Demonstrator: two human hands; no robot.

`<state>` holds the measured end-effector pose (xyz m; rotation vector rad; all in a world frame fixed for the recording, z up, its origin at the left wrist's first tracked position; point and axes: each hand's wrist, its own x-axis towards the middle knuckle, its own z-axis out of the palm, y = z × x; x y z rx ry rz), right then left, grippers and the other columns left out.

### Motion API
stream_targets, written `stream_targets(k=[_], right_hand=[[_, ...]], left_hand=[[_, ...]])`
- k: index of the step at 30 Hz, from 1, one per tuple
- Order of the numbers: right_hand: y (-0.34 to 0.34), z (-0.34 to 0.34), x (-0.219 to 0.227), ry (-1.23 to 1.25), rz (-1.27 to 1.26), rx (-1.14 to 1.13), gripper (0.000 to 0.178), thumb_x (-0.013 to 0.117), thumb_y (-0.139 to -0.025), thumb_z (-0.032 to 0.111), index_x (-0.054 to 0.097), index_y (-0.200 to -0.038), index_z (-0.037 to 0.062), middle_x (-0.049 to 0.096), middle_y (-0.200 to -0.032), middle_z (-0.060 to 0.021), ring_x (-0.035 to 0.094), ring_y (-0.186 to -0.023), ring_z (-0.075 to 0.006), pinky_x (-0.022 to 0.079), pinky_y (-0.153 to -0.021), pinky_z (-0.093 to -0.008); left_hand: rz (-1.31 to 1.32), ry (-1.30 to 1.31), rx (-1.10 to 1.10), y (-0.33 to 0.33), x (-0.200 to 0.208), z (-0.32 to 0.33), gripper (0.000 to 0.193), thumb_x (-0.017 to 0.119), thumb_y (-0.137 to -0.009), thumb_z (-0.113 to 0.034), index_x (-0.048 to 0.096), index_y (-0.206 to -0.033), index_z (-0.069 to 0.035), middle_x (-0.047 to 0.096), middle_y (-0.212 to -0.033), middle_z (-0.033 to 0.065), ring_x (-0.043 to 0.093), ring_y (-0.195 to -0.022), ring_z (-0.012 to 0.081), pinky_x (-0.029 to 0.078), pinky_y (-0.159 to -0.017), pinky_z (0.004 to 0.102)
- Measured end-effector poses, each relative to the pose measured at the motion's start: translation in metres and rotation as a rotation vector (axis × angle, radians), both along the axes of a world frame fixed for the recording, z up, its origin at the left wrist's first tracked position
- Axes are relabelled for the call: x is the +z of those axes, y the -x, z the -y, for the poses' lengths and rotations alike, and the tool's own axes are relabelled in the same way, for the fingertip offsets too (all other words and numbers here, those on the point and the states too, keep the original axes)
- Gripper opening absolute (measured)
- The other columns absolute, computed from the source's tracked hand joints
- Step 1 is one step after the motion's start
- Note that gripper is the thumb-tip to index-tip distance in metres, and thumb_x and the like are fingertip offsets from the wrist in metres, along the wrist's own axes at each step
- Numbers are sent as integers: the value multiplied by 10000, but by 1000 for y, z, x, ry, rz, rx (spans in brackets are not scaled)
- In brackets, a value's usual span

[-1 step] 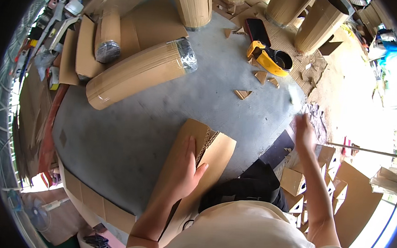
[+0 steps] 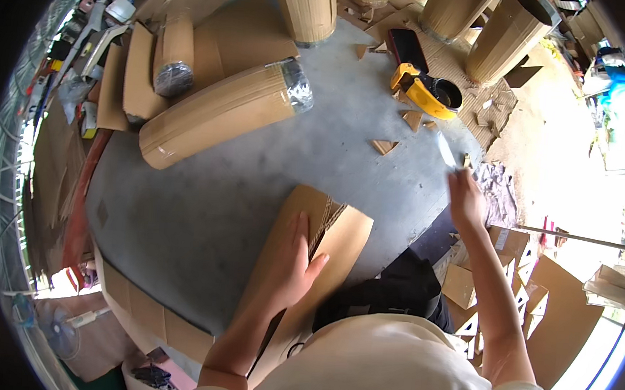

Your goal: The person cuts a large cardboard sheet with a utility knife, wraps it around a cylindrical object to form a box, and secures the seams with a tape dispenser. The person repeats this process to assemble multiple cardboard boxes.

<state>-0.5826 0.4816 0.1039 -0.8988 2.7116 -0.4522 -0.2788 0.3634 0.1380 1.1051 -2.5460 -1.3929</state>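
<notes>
The left hand [image 2: 294, 266] lies flat, fingers spread and released, on a long flat brown cardboard piece [image 2: 338, 244] with a torn corrugated strip near its far end. This piece rests on the grey concrete floor [image 2: 219, 188], close to the person's knees. The right hand [image 2: 466, 200] is raised to the right of it, fingers clenched around a thin pale blade-like thing [image 2: 445, 149]; it is blurred, so I cannot tell exactly what it is.

If this thing is sharp, the main risk is the left hand: it presses right beside the torn strip, and a cut made toward it could reach the fingers. The cardboard may also slide on the smooth floor if the palm presses too lightly, which would make a crooked line. Small triangular cardboard scraps [image 2: 384, 146] and a yellow tape dispenser [image 2: 425, 93] lie farther away; the right arm could knock them on a wide swing.
</notes>
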Motion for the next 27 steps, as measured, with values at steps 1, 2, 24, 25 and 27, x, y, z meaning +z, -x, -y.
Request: stream_targets(k=[1, 2, 24, 25, 27], right_hand=[[-2, 19, -6, 8, 26, 158, 308, 536, -846, 341, 482, -1023, 95, 558, -894, -209, 544, -837, -383, 427, -708, -466], [-3, 34, -18, 12, -95, 220, 350, 549, -834, 354, 483, -1060, 95, 531, -973, -197, 515, -902, -376, 423, -740, -459], [-194, 87, 35, 427, 930, 167, 722, 708, -651, 60, 318, -1255, -1, 564, -1008, -186, 603, -738, -188, 533, -512, -289], [-208, 77, 20, 383, 965, 153, 666, 691, -664, 68, 347, -1229, -11, 587, -950, -182, 605, -714, -186, 536, -498, -296], [-221, 71, -3, 457, 630, 261, 451, 606, -721, 96, 464, -1133, -23, 606, -682, -111, 579, -580, -132, 472, -474, -266]], left_hand=[[12, -9, 4, -4, 0, -2, 703, 591, -829, -159, 166, -1331, 90, 221, -1381, 268, 223, -1300, 346, 225, -1048, 360], [-24, -20, -2, -8, 1, -2, 720, 597, -826, -205, 174, -1327, 93, 223, -1374, 276, 223, -1294, 358, 227, -1048, 369], [-29, -19, 961, -378, 48, 80, 283, 582, -843, -235, 605, -974, 15, 581, -816, -22, 502, -729, 67, 411, -672, 235], [-43, -10, 963, -375, 42, 79, 285, 582, -842, -235, 602, -973, 17, 578, -821, -21, 499, -742, 69, 407, -686, 240], [-74, 13, 969, -363, 39, 72, 287, 582, -840, -235, 596, -971, 20, 572, -830, -18, 492, -769, 73, 400, -714, 249]])
